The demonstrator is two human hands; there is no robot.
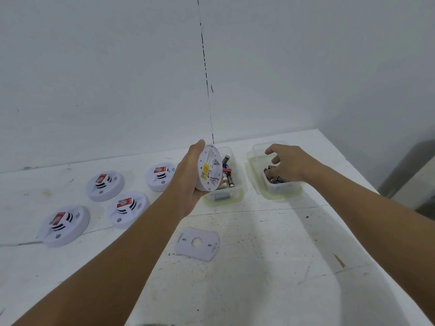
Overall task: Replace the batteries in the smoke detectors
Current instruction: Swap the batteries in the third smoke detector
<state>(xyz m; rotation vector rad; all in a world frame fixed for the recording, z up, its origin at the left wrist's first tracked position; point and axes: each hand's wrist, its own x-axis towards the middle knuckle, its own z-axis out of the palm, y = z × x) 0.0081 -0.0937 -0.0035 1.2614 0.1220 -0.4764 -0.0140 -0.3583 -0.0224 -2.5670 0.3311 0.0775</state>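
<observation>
Our left grip (188, 182) holds the detector (210, 169) on edge; our right grip (286, 164), fingers curled, reaches batteries (277, 178) directly beneath.

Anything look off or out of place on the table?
Little stands out. A loose mounting plate lies alone on the table, detached from the smoke detector held on edge by the left hand. The right hand reaches into the right battery tub. Nothing looks spilled.

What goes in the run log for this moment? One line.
left hand: holds detector tilted | right hand: fingers in right tub, on batteries | backplate: on table
</observation>
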